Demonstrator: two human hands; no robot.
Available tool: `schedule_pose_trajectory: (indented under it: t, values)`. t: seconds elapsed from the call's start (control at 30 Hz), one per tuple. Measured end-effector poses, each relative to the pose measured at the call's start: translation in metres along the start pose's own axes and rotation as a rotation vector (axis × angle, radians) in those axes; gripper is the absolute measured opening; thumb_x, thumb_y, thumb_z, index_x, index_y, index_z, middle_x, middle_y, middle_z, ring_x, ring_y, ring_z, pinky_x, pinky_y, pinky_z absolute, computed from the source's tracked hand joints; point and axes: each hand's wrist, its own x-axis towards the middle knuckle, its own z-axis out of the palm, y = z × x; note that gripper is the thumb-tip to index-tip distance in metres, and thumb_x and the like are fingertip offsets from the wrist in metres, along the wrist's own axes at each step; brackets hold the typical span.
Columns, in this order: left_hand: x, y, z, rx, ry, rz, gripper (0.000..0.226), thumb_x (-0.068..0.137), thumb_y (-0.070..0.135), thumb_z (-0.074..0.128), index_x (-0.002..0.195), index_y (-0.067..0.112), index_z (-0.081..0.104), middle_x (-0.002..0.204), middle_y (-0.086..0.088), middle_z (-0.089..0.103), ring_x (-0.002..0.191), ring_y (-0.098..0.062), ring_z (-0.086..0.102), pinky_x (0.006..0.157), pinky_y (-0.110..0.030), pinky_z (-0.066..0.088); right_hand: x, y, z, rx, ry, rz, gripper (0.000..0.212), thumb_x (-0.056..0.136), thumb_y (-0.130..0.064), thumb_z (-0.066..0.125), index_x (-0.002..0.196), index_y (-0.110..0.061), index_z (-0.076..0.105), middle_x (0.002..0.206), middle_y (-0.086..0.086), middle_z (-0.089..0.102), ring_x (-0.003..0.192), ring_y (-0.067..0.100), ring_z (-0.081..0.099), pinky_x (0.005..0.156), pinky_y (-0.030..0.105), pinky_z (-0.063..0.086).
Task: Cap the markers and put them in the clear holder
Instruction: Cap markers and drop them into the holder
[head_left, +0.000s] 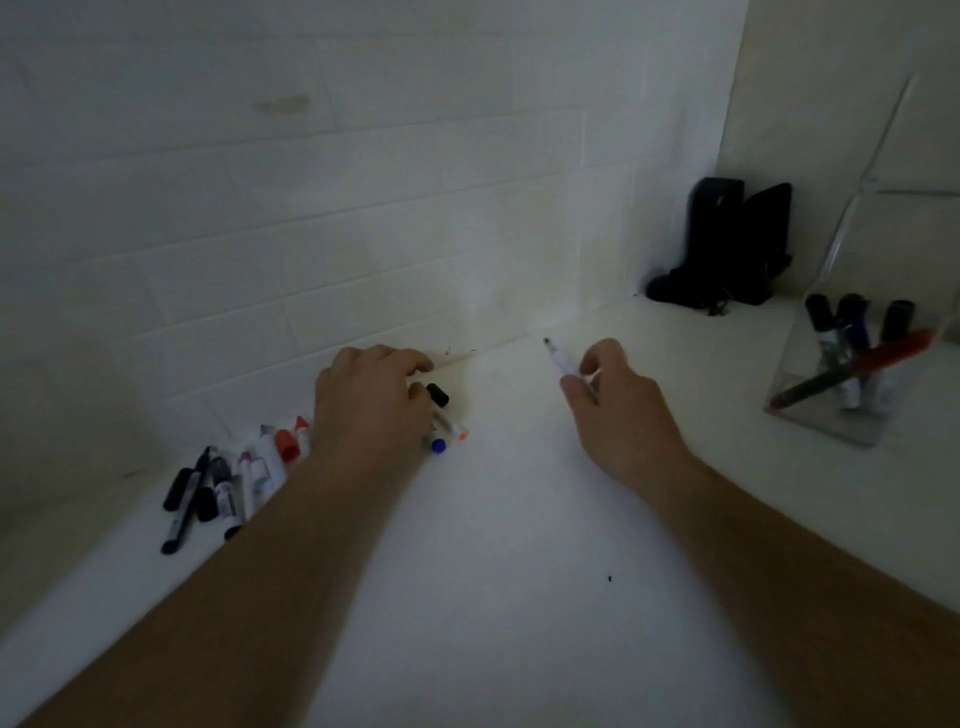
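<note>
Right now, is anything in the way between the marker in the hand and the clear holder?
Nothing visible is. The right hand holds the uncapped marker, and only bare white counter lies between it and the clear holder to the right. Inside the holder, a red marker leans across the opening.

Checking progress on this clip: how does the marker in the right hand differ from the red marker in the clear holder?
The marker in the right hand is uncapped, its dark tip bare; the red marker looks capped. The first is pinched by the right hand above the counter; the red one leans slanted inside the clear holder. The held one's barrel is white, the other's red. Both are slim markers.
</note>
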Motion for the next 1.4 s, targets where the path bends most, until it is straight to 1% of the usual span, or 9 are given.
schedule_pose_trajectory:
  t: [0.13,0.33,0.4,0.5,0.6,0.73,1.2,1.3,1.4]
  values:
    - [0.013,0.014,0.002,0.13,-0.207,0.016,0.045,0.081,0.045,0.055,0.125,0.04,0.061,0.128,0.009,0.064,0.12,-0.028,0.047,0.099,-0.043,0.035,0.006,0.009,-0.002,0.172,0.035,0.023,0.029,0.104,-0.042,0.046,0.129,-0.028,0.047,0.082,-0.002,0.066,0.076,0.016,0.064,0.071,0.036,0.053]
    - [0.041,0.023,0.012,0.219,-0.493,0.028,0.048,0.088,0.045,0.054,0.135,0.047,0.048,0.129,0.005,0.062,0.124,-0.028,0.041,0.103,-0.046,0.027,0.008,0.014,0.003,0.23,-0.006,0.006,0.024,0.103,-0.045,0.046,0.121,-0.033,0.054,0.077,-0.001,0.067,0.073,0.017,0.065,0.072,0.042,0.056]
    - [0.046,0.023,0.014,0.112,-0.427,0.012,0.04,0.093,0.046,0.054,0.133,0.043,0.054,0.127,0.002,0.064,0.12,-0.027,0.052,0.105,-0.042,0.036,0.008,0.015,0.002,0.256,-0.003,0.009,0.024,0.104,-0.046,0.045,0.121,-0.033,0.055,0.076,-0.001,0.067,0.071,0.018,0.065,0.07,0.043,0.057]
    - [0.04,0.029,0.009,-0.347,-0.252,-0.05,0.025,0.098,0.034,0.057,0.119,0.03,0.07,0.108,0.001,0.07,0.098,-0.016,0.065,0.085,-0.027,0.049,0.008,0.015,0.001,0.273,0.018,-0.009,0.021,0.105,-0.039,0.045,0.121,-0.031,0.057,0.079,-0.003,0.067,0.075,0.016,0.064,0.073,0.039,0.055]
    - [0.012,0.042,0.002,-0.76,-0.197,-0.196,0.017,0.095,0.025,0.065,0.109,0.031,0.074,0.091,0.008,0.072,0.079,-0.009,0.065,0.06,-0.026,0.049,0.008,0.016,0.003,0.235,0.03,-0.07,0.019,0.103,-0.023,0.051,0.118,-0.03,0.059,0.095,-0.006,0.066,0.087,0.016,0.061,0.074,0.033,0.048]
    - [-0.009,0.049,-0.002,-0.996,-0.156,-0.242,0.03,0.092,0.009,0.068,0.117,0.025,0.071,0.097,0.001,0.074,0.068,-0.002,0.064,0.044,-0.022,0.046,0.009,0.015,0.005,0.182,0.043,-0.128,0.025,0.096,-0.016,0.059,0.112,-0.035,0.061,0.104,-0.006,0.065,0.096,0.018,0.059,0.084,0.039,0.051]
    - [-0.021,0.056,-0.001,-1.061,-0.086,-0.255,0.02,0.093,0.011,0.066,0.105,0.026,0.073,0.096,0.006,0.076,0.078,-0.012,0.068,0.041,-0.02,0.045,0.0,-0.001,0.0,0.181,0.121,-0.304,0.018,0.097,-0.036,0.059,0.114,-0.036,0.063,0.098,-0.011,0.063,0.093,0.015,0.057,0.082,0.038,0.052]
    - [-0.021,0.057,-0.005,-1.101,-0.066,-0.231,0.026,0.094,0.011,0.065,0.114,0.026,0.061,0.092,0.002,0.077,0.08,-0.013,0.071,0.054,-0.023,0.056,0.0,-0.001,-0.001,0.203,0.112,-0.275,0.018,0.098,-0.034,0.06,0.115,-0.032,0.065,0.101,-0.012,0.065,0.093,0.013,0.058,0.082,0.033,0.051]
    - [-0.022,0.057,-0.004,-1.165,-0.098,-0.233,0.016,0.095,0.009,0.064,0.104,0.021,0.059,0.09,-0.003,0.077,0.079,-0.019,0.072,0.072,-0.043,0.058,0.0,0.001,-0.003,0.211,0.115,-0.249,0.018,0.097,-0.031,0.061,0.114,-0.03,0.066,0.1,-0.012,0.065,0.09,0.01,0.058,0.078,0.027,0.048]
